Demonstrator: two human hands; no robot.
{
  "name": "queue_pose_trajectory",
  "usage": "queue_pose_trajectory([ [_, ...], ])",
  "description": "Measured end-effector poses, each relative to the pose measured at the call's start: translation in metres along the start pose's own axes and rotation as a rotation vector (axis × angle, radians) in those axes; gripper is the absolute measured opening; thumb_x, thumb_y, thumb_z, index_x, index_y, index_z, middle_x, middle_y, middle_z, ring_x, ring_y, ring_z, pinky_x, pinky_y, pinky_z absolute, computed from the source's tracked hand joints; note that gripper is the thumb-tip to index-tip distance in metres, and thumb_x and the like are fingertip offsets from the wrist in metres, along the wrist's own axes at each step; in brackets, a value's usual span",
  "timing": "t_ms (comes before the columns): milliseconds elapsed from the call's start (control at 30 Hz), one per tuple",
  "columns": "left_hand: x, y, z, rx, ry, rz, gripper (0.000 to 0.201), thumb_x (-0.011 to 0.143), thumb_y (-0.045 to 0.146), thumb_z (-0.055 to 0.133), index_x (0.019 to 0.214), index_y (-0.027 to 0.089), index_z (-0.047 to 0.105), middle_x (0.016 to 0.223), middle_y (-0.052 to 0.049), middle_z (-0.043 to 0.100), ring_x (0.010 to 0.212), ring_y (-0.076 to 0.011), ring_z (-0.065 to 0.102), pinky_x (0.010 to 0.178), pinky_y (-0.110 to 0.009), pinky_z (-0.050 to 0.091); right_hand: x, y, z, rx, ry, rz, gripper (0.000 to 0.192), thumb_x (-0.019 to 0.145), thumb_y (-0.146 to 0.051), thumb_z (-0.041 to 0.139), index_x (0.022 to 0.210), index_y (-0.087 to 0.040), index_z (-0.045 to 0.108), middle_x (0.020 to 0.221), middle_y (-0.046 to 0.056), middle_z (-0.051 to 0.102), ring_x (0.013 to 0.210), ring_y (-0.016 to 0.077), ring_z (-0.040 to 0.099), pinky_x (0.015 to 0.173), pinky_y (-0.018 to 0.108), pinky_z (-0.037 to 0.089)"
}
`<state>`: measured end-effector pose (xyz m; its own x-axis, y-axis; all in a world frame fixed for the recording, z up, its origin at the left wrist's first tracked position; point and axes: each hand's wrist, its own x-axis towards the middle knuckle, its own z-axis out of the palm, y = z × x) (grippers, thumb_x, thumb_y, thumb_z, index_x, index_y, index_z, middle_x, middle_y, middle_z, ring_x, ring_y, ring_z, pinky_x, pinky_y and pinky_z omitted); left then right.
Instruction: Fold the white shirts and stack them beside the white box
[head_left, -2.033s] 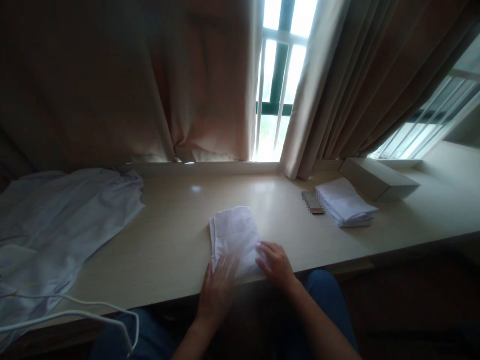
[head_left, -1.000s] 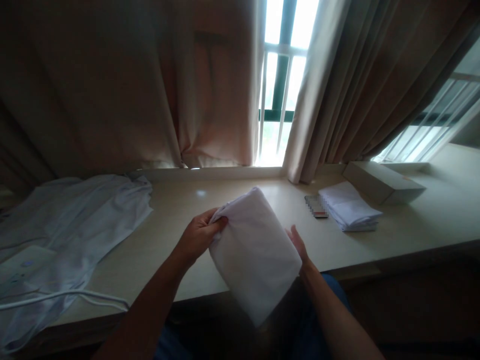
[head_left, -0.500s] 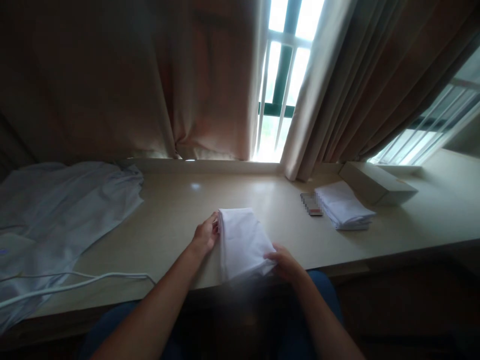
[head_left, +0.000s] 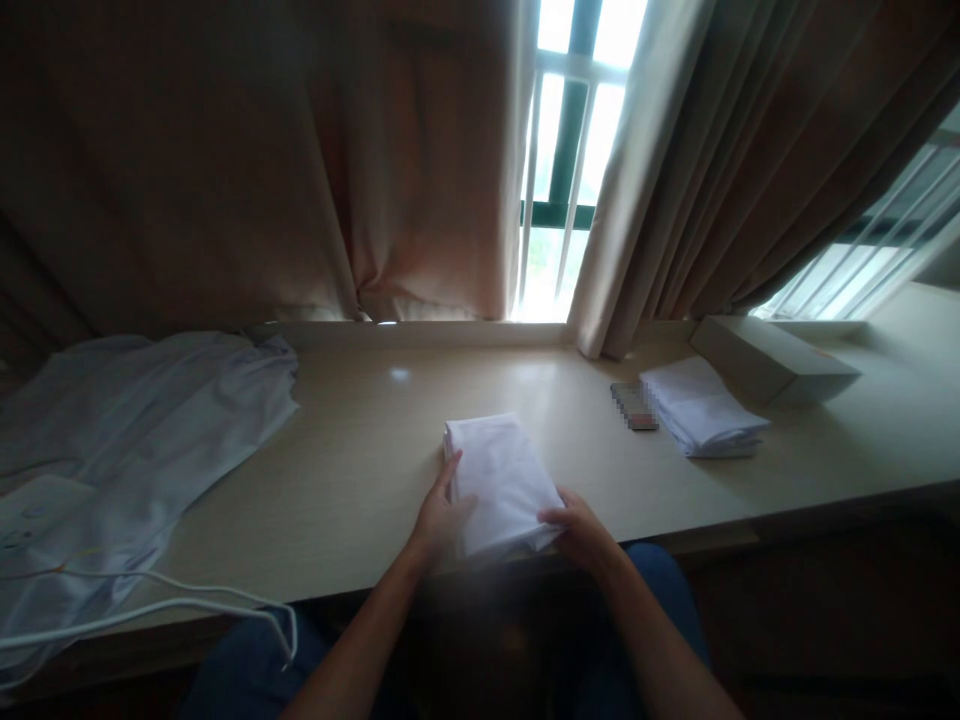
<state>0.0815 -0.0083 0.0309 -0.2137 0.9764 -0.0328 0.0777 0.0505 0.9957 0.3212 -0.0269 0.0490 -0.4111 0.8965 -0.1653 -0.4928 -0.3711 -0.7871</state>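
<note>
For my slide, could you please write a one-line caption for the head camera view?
Both hands, left hand and right hand, rest on a folded white cloth on a desk.

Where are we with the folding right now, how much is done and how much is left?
Done: one folded white cloth lies at the right beside the cardboard box. In hand: a second folded white cloth lies flat on the table, with the left hand and right hand resting on its near edge. Left: the crumpled white garment at the far left looks unfolded.
</note>
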Motion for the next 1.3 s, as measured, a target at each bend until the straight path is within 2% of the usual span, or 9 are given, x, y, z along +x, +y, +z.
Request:
queue_pose_trajectory([
  [133, -0.001, -0.011, -0.005, -0.043, -0.026, -0.140, 0.055, 0.073, 0.033, 0.070, 0.124, 0.015, 0.062, 0.108, -0.011, 0.071, 0.080, -0.0213, 0.068, 0.068, -0.032, 0.056, -0.001, 0.000, -0.002, -0.038, -0.004, 0.025, 0.047, 0.069, -0.020, 0.074, 0.114, -0.015, 0.063, 0.102, 0.008, 0.070, 0.077, 0.0185, 0.065, 0.064, 0.027, 0.049],
  [267, -0.007, -0.021, -0.003, 0.130, 0.140, 0.010, 0.046, 0.079, 0.037, 0.063, 0.119, 0.016, 0.065, 0.114, -0.011, 0.069, 0.100, -0.0243, 0.066, 0.087, -0.037, 0.053, -0.001, 0.000, -0.004, -0.074, -0.018, 0.056, 0.054, 0.064, -0.016, 0.075, 0.117, -0.015, 0.063, 0.098, 0.007, 0.071, 0.079, 0.0205, 0.066, 0.066, 0.029, 0.050],
  [367, -0.011, -0.023, 0.001, 0.284, 0.188, 0.080, 0.041, 0.081, 0.036, 0.060, 0.117, 0.016, 0.066, 0.120, -0.011, 0.068, 0.112, -0.0258, 0.061, 0.100, -0.040, 0.046, -0.001, 0.000, -0.003, -0.102, 0.004, 0.046, 0.055, 0.061, -0.013, 0.073, 0.115, -0.016, 0.064, 0.096, 0.006, 0.071, 0.080, 0.0222, 0.066, 0.067, 0.030, 0.050],
  [567, -0.011, -0.020, 0.003, 0.354, 0.176, 0.095, 0.041, 0.082, 0.033, 0.058, 0.118, 0.017, 0.066, 0.121, -0.012, 0.067, 0.112, -0.0251, 0.062, 0.100, -0.039, 0.046, -0.002, 0.002, 0.002, -0.145, 0.107, -0.037, 0.048, 0.062, -0.013, 0.073, 0.110, -0.015, 0.067, 0.092, 0.004, 0.072, 0.080, 0.0218, 0.066, 0.066, 0.027, 0.049],
  [733, -0.015, -0.011, 0.009, 0.385, 0.179, 0.088, 0.041, 0.082, 0.034, 0.058, 0.118, 0.017, 0.065, 0.117, -0.012, 0.068, 0.107, -0.0250, 0.063, 0.096, -0.038, 0.047, 0.001, 0.009, 0.002, 0.092, 0.250, -0.062, 0.038, 0.075, -0.034, 0.072, 0.109, -0.016, 0.067, 0.100, 0.007, 0.072, 0.082, 0.0207, 0.066, 0.069, 0.029, 0.052],
  [867, -0.021, 0.001, 0.012, 0.383, 0.146, 0.095, 0.048, 0.077, 0.036, 0.064, 0.122, 0.017, 0.063, 0.114, -0.012, 0.069, 0.108, -0.0271, 0.062, 0.094, -0.041, 0.048, 0.006, 0.014, 0.013, 0.315, 0.244, -0.138, 0.042, 0.083, -0.046, 0.065, 0.112, -0.017, 0.065, 0.113, 0.009, 0.069, 0.107, 0.0241, 0.062, 0.086, 0.036, 0.052],
  [967, -0.024, 0.005, 0.012, 0.364, 0.111, 0.101, 0.060, 0.072, 0.039, 0.070, 0.127, 0.017, 0.059, 0.121, -0.013, 0.065, 0.115, -0.0299, 0.058, 0.098, -0.044, 0.046, 0.008, 0.017, 0.025, 0.300, 0.235, -0.208, 0.044, 0.081, -0.043, 0.068, 0.119, -0.022, 0.061, 0.116, 0.006, 0.067, 0.112, 0.0246, 0.060, 0.090, 0.038, 0.052],
  [1133, -0.026, 0.000, 0.012, 0.360, 0.039, 0.204, 0.080, 0.064, 0.043, 0.078, 0.134, 0.016, 0.052, 0.136, -0.016, 0.055, 0.128, -0.0311, 0.050, 0.108, -0.044, 0.039, 0.009, 0.026, 0.038, 0.215, 0.300, -0.200, 0.058, 0.076, -0.041, 0.074, 0.129, -0.030, 0.051, 0.116, 0.003, 0.067, 0.100, 0.0242, 0.064, 0.074, 0.036, 0.056],
  [1300, -0.025, -0.002, 0.013, 0.407, 0.016, 0.236, 0.083, 0.060, 0.041, 0.081, 0.134, 0.016, 0.051, 0.134, -0.016, 0.055, 0.125, -0.0309, 0.052, 0.107, -0.044, 0.040, 0.015, 0.038, 0.038, 0.109, 0.388, -0.119, 0.074, 0.066, -0.028, 0.078, 0.134, -0.026, 0.048, 0.116, 0.005, 0.068, 0.097, 0.0278, 0.066, 0.065, 0.035, 0.056],
])
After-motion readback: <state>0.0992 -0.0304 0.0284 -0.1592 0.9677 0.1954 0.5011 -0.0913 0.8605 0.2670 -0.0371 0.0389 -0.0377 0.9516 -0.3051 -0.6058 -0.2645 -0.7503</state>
